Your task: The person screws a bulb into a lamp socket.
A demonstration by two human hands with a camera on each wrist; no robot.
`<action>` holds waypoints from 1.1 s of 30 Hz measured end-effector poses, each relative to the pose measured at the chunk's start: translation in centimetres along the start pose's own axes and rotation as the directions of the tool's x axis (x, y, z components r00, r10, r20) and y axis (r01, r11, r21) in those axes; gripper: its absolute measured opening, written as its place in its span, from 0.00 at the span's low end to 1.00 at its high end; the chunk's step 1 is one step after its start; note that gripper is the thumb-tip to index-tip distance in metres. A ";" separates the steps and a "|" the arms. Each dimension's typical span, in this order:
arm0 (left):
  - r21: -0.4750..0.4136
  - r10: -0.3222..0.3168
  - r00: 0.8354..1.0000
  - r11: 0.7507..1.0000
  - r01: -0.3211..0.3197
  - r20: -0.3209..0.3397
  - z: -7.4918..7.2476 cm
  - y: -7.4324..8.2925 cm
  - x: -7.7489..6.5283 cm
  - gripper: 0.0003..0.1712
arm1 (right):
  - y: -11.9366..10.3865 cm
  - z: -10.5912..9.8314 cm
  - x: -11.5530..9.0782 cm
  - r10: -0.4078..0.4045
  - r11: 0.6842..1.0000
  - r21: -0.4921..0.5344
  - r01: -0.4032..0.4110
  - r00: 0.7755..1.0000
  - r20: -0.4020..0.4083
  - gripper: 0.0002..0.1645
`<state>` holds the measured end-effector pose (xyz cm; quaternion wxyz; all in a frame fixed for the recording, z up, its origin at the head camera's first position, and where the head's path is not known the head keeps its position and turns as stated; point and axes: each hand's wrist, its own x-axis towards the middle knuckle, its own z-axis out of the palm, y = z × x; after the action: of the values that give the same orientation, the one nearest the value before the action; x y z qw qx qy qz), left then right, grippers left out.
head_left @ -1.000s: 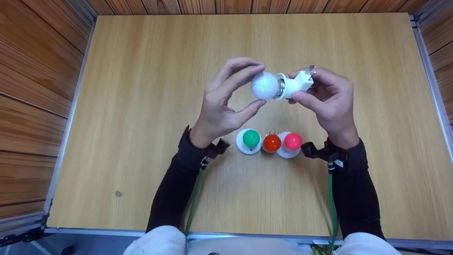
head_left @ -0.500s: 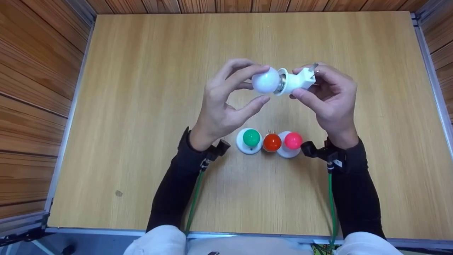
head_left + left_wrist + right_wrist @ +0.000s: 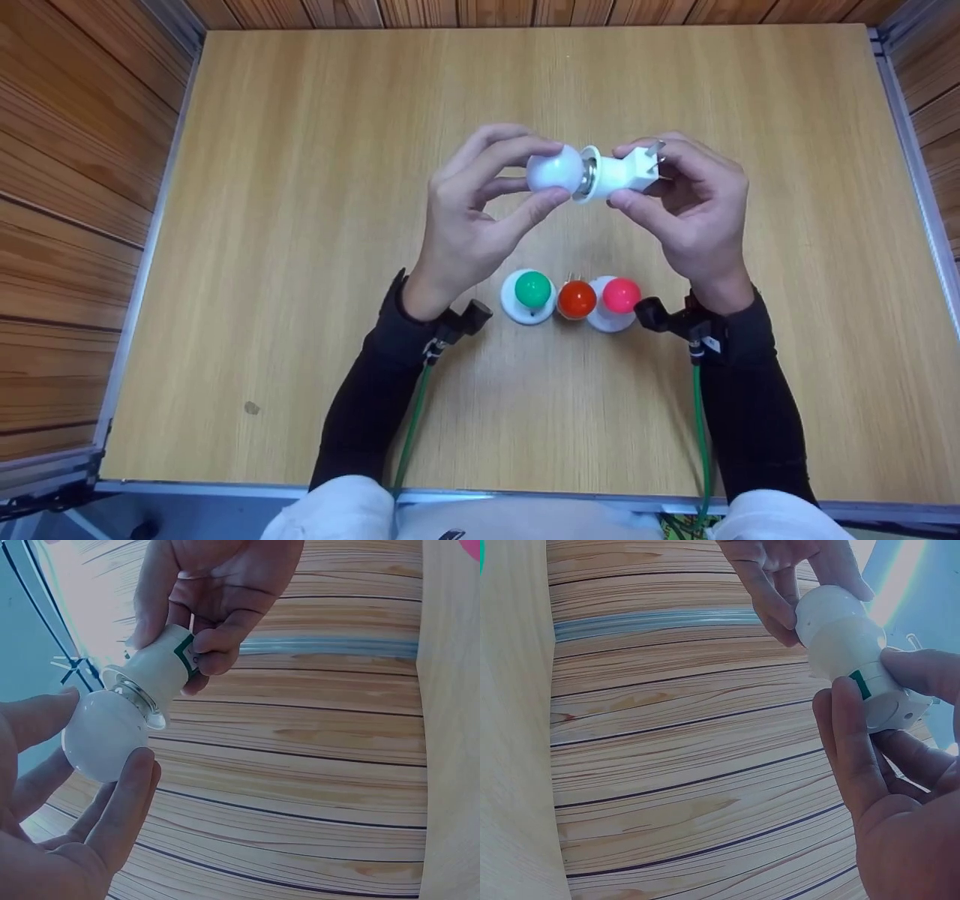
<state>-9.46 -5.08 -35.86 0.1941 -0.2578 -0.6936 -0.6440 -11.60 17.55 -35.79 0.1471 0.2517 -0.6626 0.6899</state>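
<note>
Between thumb and fingers my left hand [image 3: 480, 199] pinches a round white light bulb [image 3: 555, 171], also seen in the left wrist view as a white globe [image 3: 105, 736]. Its metal screw base sits partly inside the flared mouth of a white plug-in lamp socket [image 3: 616, 176], with some metal still showing at the rim. My right hand [image 3: 697, 206] grips the socket's body; two metal prongs stick out at its far end. A green-edged label [image 3: 860, 685] shows on the socket in the right wrist view. Both hands are raised above the table.
Below the hands, a green bulb [image 3: 532, 291] on a white round base, an orange-red bulb [image 3: 577, 300] and a pink bulb [image 3: 621, 295] on another white base stand in a row on the wooden table [image 3: 300, 300]. Wood-panelled walls [image 3: 75, 225] enclose the table.
My left thumb, off the bulb half a second ago, now presses against it again. Bulb and socket have shifted slightly left. My right hand keeps its grip on the socket.
</note>
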 end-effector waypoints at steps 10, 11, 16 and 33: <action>-0.023 0.085 0.996 0.996 -0.084 0.018 0.1 -0.1 0.1 0.19 | -0.1 -0.4 0.2 0.013 1.000 0.006 -0.013 0.999 0.035 0.21; -0.021 0.104 0.994 0.994 -0.103 0.023 0.1 -0.1 0.1 0.19 | -0.1 -0.4 0.2 0.021 1.000 0.013 -0.021 0.999 0.039 0.21; 0.020 0.190 0.980 0.981 -0.192 0.064 -0.1 -0.5 0.2 0.16 | 0.0 -0.8 0.2 0.098 0.992 0.069 -0.103 0.992 0.074 0.16; 0.012 0.192 0.974 0.981 -0.195 0.117 -0.4 -1.0 0.5 0.24 | 0.0 -1.4 0.1 0.242 0.943 0.201 -0.264 0.962 0.128 0.16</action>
<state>-10.47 -5.47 -36.29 0.2184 -0.3587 -0.6828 -0.5978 -11.94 18.96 -35.71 -0.0049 0.2138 -0.6169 0.7574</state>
